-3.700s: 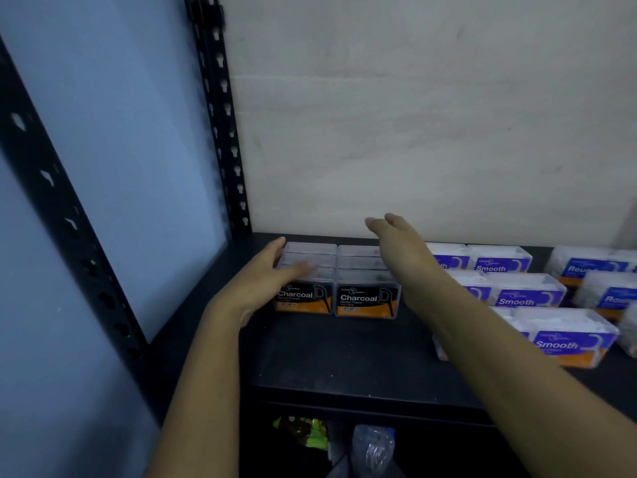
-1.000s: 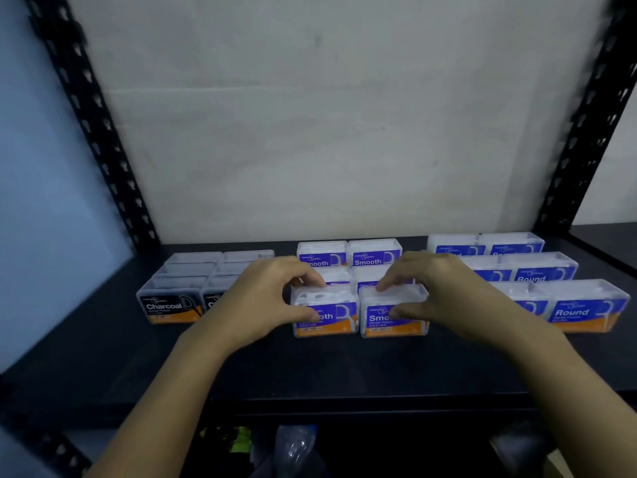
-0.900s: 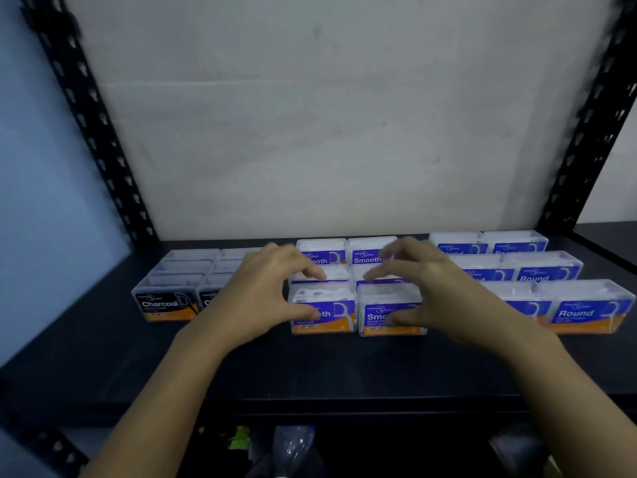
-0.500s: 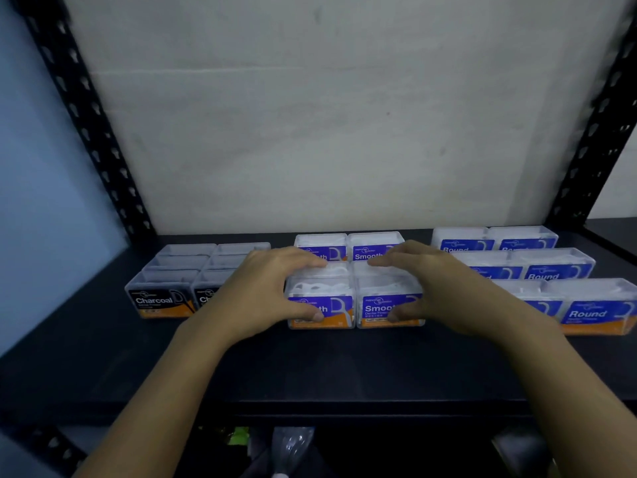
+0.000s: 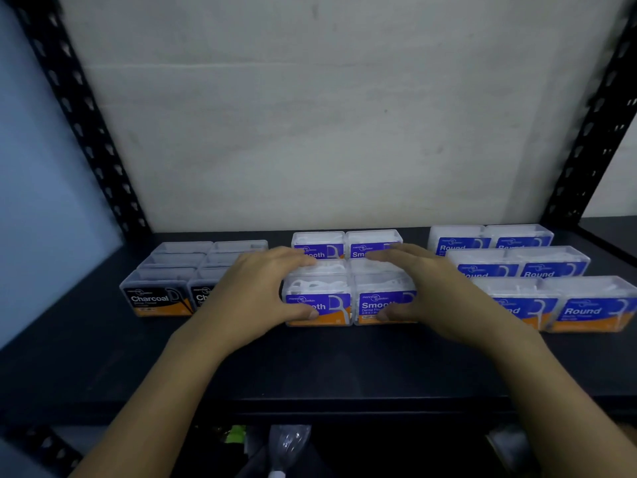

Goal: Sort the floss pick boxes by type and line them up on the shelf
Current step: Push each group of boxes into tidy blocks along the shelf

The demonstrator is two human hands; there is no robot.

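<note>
Shelf: black board between perforated uprights; carries three groups of floss pick boxes, front strip bare.
Charcoal boxes: toward the left edge, two columns running back to the rear edge; labels face front, presumably so the type reads at a glance.
Smooth boxes: middle of the shelf, two columns; front pair side by side and touching; rear pair near the back edge, with another row between, partly hidden by the hands.
Round boxes: toward the right edge, two columns stepping back to the rear right corner; well apart from the Smooth group, a gap marking the types.
Left hand: cupped over the left side of the front Smooth pair; thumb on the front label, fingers curled across the tops; closed on the box, pressing rather than lifting, it seems.
Right hand: mirrors it on the right box; thumb on the front face, fingers over the lid; closed on it likewise.
Purpose, as judged: both hands squeeze the pair together and square it with the rows behind.
Progress: sorting looks done; only straightening left.
</note>
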